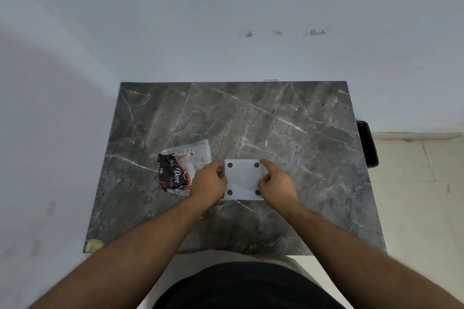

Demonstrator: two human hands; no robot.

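Clasping white panel (243,179) by sides, left hand (208,180) fingertips hidden, right hand (276,181) pinching, pouch (175,170) partly covered

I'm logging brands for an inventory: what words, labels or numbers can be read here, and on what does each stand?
"Dove": white script on the black packet inside the clear bag.
Smaller line under it: too small to read.
Red print on the clear bag: blurred, unreadable.
No text on the white square board that the left hand and right hand hold, only four black dots.
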